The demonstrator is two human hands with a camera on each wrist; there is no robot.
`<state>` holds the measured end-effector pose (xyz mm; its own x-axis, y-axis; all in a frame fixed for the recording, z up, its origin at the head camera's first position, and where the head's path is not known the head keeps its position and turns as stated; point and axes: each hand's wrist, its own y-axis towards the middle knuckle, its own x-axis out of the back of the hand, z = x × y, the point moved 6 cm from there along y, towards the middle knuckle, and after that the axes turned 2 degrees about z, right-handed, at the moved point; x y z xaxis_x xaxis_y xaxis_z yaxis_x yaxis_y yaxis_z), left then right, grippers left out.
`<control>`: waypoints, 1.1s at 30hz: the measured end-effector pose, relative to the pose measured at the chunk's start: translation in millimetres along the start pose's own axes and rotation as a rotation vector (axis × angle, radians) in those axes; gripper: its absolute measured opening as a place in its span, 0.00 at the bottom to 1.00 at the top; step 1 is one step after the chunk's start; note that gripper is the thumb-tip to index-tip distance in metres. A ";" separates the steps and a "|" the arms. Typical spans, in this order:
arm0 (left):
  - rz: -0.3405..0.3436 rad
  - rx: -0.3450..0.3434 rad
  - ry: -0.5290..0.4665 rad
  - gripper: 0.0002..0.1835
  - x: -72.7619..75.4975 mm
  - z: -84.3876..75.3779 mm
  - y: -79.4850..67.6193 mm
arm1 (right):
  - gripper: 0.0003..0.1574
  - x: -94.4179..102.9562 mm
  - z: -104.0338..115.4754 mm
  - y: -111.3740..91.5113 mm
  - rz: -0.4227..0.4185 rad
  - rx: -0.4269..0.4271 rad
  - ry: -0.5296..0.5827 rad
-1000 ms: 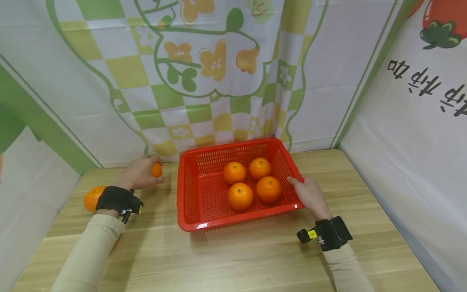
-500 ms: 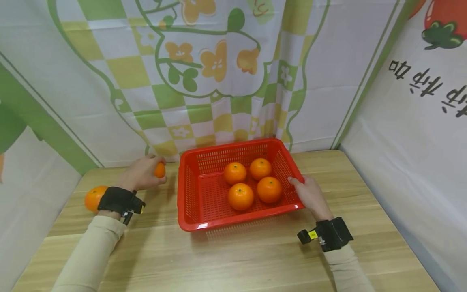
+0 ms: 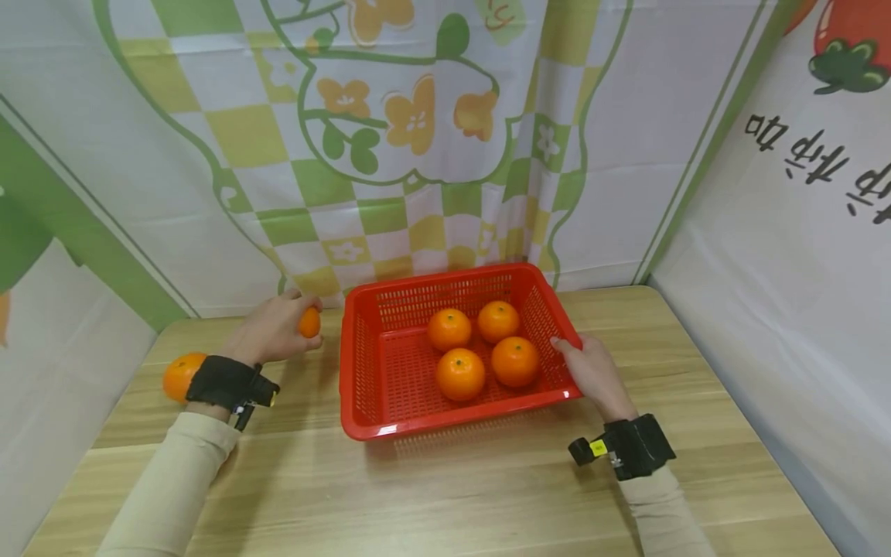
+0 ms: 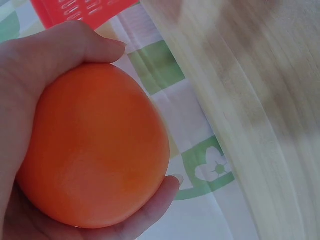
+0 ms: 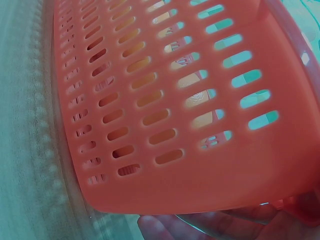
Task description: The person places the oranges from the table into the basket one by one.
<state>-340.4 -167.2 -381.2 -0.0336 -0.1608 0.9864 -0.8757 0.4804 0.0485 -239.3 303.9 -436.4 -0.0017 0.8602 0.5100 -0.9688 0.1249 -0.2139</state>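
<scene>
My left hand (image 3: 267,330) grips an orange (image 3: 309,322) just left of the basket. In the left wrist view, thumb and fingers curl round that orange (image 4: 100,150) from opposite sides. My right hand (image 3: 596,377) holds the right end of a red plastic basket (image 3: 404,367), thumb over the rim. Fingertips (image 5: 195,227) show under the basket's slotted wall (image 5: 200,165) in the right wrist view. Several oranges (image 3: 459,374) sit grouped in the right half of the basket.
Another orange (image 3: 181,377) lies on the wooden table (image 3: 452,495), partly hidden behind the left wrist strap (image 3: 221,382). A checked, flower-printed cloth (image 3: 418,224) hangs along the table's back edge. White printed panels (image 3: 786,294) stand at both sides.
My left hand, with the orange in it, has shifted slightly right toward the basket. The right hand and the basket have stayed in place.
</scene>
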 end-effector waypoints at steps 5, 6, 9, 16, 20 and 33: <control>0.003 -0.002 0.009 0.24 1.0 -2.9 -1.2 | 0.30 -0.4 0.6 -0.5 0.001 0.000 -0.014; 0.003 -0.004 0.010 0.24 1.3 -3.7 -1.4 | 0.30 -0.5 0.7 -0.6 0.001 -0.001 -0.016; -0.001 -0.013 0.010 0.23 2.7 -7.4 -2.0 | 0.30 -0.7 1.1 -0.7 0.000 0.001 -0.015; -0.031 -0.035 0.008 0.23 7.5 -17.1 -3.1 | 0.32 -0.6 2.1 -0.3 0.008 0.002 0.009; -0.043 -0.042 0.006 0.23 9.3 -21.1 -3.4 | 0.32 -0.6 1.8 0.0 0.014 -0.003 0.016; -0.063 -0.075 0.008 0.23 12.7 -29.9 -2.7 | 0.32 -0.9 0.5 -1.2 0.012 -0.019 0.007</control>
<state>-324.0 -144.8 -364.1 0.0244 -0.1865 0.9822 -0.8377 0.5324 0.1219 -238.2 302.7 -436.2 -0.0110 0.8652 0.5013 -0.9638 0.1244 -0.2358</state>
